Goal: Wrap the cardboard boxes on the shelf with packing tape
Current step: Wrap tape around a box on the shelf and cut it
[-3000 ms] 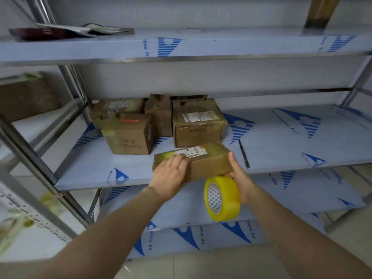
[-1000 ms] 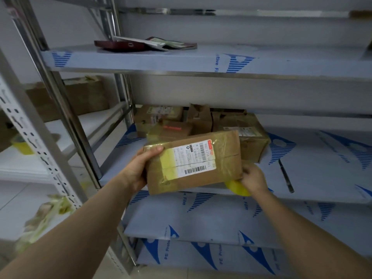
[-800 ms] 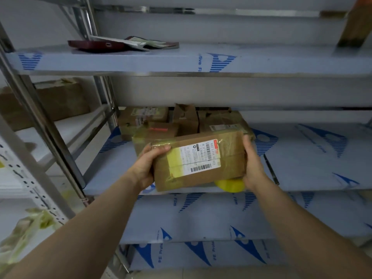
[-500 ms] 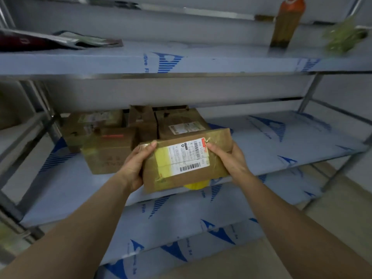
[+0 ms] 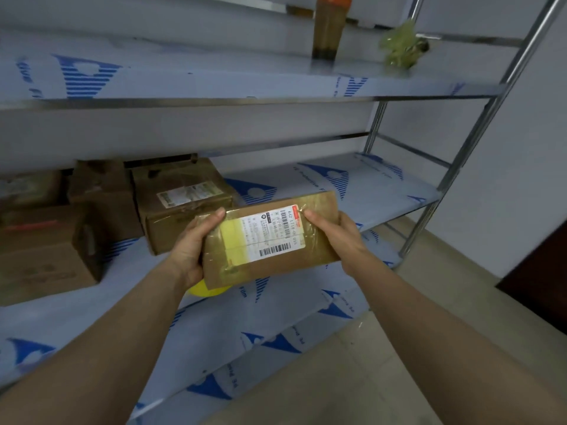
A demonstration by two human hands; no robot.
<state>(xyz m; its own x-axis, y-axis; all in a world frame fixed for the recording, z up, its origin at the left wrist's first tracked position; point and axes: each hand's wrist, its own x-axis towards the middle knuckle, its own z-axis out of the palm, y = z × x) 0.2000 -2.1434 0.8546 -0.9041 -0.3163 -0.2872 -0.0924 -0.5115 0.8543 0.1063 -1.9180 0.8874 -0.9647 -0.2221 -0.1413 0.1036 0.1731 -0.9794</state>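
Observation:
I hold a flat cardboard box (image 5: 310,240) with a white shipping label in front of the middle shelf (image 5: 383,191). My left hand (image 5: 191,250) grips its left end, thumb on top. My right hand (image 5: 337,233) grips its right end. Glossy tape covers the box's top. A yellow tape roll (image 5: 208,291) shows only as a sliver under the box's lower left corner; which hand holds it is hidden. Several other cardboard boxes (image 5: 181,200) stand at the shelf's back left.
A large brown box (image 5: 46,256) stands at the left on the same shelf. The upper shelf (image 5: 214,84) carries a brown bottle (image 5: 329,26) and a green crumpled thing (image 5: 400,47). Steel posts (image 5: 478,130) rise at the right. A lower shelf and tiled floor lie below.
The view has swung to the right and the box has moved right with both hands. The yellow roll now shows under the box's left corner instead of under its middle.

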